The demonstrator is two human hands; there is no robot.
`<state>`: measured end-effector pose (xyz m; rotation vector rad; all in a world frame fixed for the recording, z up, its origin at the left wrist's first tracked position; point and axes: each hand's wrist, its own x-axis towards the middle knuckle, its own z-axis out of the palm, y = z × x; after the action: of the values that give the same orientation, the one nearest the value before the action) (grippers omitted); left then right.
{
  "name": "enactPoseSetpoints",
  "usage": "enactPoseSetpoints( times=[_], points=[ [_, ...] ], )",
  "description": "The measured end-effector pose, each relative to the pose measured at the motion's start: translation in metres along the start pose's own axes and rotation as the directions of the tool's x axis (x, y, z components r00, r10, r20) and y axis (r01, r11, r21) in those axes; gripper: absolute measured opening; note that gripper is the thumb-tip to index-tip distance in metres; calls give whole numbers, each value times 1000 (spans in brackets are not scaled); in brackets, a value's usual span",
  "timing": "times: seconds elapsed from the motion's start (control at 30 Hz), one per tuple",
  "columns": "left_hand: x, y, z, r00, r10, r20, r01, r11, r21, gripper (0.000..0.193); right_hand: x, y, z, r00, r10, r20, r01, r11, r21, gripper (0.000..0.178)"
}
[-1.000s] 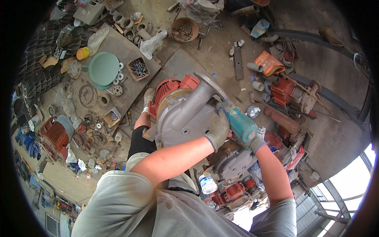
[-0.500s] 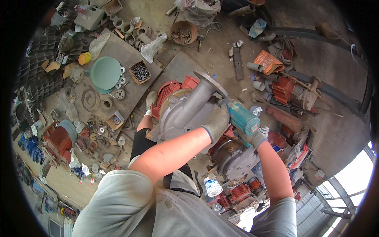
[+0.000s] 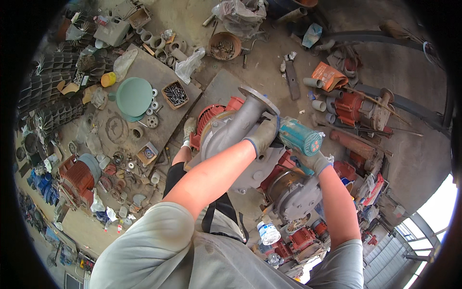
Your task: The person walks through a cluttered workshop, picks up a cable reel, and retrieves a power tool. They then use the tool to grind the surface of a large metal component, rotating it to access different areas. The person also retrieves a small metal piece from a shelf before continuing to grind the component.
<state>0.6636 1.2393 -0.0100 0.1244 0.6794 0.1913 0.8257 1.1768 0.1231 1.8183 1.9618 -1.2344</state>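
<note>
My right hand (image 3: 313, 162), in a grey work glove, is wrapped round the handle of a teal cordless impact wrench (image 3: 301, 137). The wrench's nose points left toward the grey metal pump casing (image 3: 224, 137). Beside the casing's flanged outlet pipe (image 3: 250, 110), my gloved left hand (image 3: 263, 137) has its fingers curled in close to the wrench's nose. What those fingers hold, if anything, is hidden. A red finned motor (image 3: 210, 118) sits behind the casing, with my left shoe (image 3: 189, 127) next to it.
On the left, a metal plate bears a green round dish (image 3: 134, 97) and a box of bolts (image 3: 175, 94). A rusty bowl (image 3: 224, 46) stands ahead. Another red motor pump (image 3: 350, 109) lies at right. A second pump (image 3: 296, 196) and a white tub (image 3: 268, 233) are near my body.
My left hand has drawn a little left, away from the wrench's body. The wrench has shifted slightly up and right in my right hand. The whole view has moved slightly.
</note>
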Motion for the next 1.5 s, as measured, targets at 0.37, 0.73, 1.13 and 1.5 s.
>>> enactPoseSetpoints(
  times=[0.37, 0.73, 1.13, 1.5],
  points=[
    [56, -41, -34, 846, 424, 322, -451, 893, 10, 24, -16, -17, 30, 974, 217, -65, -207, 969, 137, 52],
    [-101, -25, 49, 936, 248, -251, -173, 943, 284, 56, -65, -100, -23, 944, -256, -209, 159, 906, -392, 54],
    [-185, 15, -95, 880, 436, -189, -306, 824, 477, 44, 21, -137, 138, 939, 328, -105, -49, 428, 902, 56],
    [-157, 25, -130, 975, 115, -192, -176, 924, -340, 36, 61, -146, 77, 975, 175, 139, -200, 962, 188, 62]
  ],
)
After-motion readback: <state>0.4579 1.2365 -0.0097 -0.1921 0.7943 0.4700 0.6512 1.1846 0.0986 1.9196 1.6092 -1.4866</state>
